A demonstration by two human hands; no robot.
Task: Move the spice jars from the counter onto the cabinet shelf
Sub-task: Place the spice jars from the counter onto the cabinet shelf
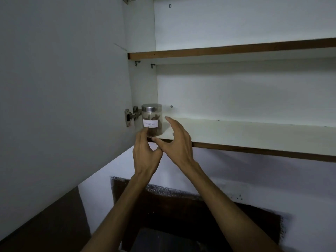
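Observation:
A clear glass spice jar (152,119) with a metal lid, a white label and brown contents stands upright at the left front corner of the lower cabinet shelf (245,135). My left hand (145,153) is just below and in front of the jar, its fingertips at the jar's lower left side. My right hand (177,140) is to the jar's right with fingers spread, a small gap between them and the glass. Neither hand closes around the jar.
The open cabinet door (63,88) stands at the left on a metal hinge (131,115). A second shelf (236,50) runs above. Below the cabinet are a white wall (254,179) and a dark panel (181,215).

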